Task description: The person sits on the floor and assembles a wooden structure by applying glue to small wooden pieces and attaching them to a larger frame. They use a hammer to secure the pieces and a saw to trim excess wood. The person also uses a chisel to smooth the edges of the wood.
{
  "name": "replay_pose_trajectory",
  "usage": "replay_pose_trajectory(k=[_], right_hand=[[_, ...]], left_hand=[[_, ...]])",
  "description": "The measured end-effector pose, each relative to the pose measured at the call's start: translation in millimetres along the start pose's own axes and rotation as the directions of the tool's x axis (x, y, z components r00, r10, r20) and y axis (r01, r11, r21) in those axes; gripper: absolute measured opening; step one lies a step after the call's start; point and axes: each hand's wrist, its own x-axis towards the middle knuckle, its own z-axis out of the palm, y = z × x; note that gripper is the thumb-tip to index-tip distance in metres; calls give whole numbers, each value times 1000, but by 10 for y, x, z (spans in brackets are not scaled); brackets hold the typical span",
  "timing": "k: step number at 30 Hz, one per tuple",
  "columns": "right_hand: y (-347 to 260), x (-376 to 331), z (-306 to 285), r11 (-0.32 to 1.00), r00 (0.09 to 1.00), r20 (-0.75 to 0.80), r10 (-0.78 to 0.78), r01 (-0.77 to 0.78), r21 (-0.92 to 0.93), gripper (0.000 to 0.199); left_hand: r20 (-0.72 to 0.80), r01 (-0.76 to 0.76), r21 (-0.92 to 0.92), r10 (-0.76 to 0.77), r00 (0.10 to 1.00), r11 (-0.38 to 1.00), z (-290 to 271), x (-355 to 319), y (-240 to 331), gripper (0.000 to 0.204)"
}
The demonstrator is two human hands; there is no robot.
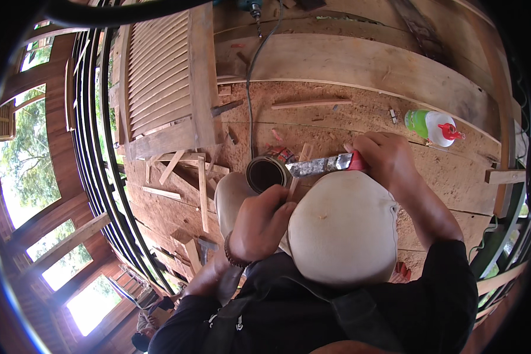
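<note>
My right hand (386, 156) is closed around the red handle of a utility knife (320, 166), whose stained metal length points left. My left hand (262, 224), with a beaded bracelet at the wrist, is closed on a thin wooden strip (304, 154) that slants up past its thumb. The knife crosses in front of the strip; whether the edge touches it, I cannot tell. Just beyond my left hand stands an open round can (266, 173), dark inside. My raised knee (342, 230), in pale trousers, is between both forearms.
A louvered wooden shutter (202, 71) lies at the far left. Several wood offcuts (202, 194) and sawdust cover the floor. A green and white bottle with a red cap (433, 127) lies at right. A corded drill (252, 8) is at the top. Another person (149, 321) is at lower left.
</note>
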Motion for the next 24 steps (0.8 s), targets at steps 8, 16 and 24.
replay_pose_trajectory(k=[8,16,24], right_hand=[[-10,55,10,1000,1000,-24,13,-13,7,32],[3,-132,93,957,958,-65,281,-285,-57,22],[-111,287,140,406,852,270,448,-463,788,14]], left_hand=[[62,-57,-39,59,996,998,-85,-47,-76,17],[81,-99,-155,112,990,983,-144,-285,-237,16],[166,163,-818,-45,985,552,53,159,-283,43]])
